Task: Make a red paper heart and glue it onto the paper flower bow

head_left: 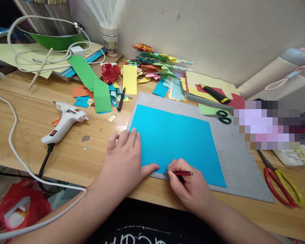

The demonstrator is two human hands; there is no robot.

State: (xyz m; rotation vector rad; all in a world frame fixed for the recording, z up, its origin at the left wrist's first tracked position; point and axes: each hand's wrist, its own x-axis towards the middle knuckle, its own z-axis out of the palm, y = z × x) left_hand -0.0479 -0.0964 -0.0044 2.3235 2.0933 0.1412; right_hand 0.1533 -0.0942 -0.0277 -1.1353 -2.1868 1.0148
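Note:
A sheet of bright blue paper (175, 135) lies on a grey cutting mat (239, 162). My left hand (128, 152) rests over the sheet's left edge, fingers stretched out and thumb near the lower edge. In my right hand (188, 179) is a dark red pencil (180, 173), pinched between thumb and fingers. Its tip meets the lower edge of the blue sheet, just right of my left thumb. Whether there is a mark under the tip, I cannot tell.
To the left lies a white glue gun (66, 118) with its cord. Black-handled scissors (220, 117), a utility knife (215, 94) and red-yellow scissors (282, 183) lie on the right. Behind are green paper strips (101, 91), a black pen (121, 99) and paper cups (109, 40) holding clear sticks.

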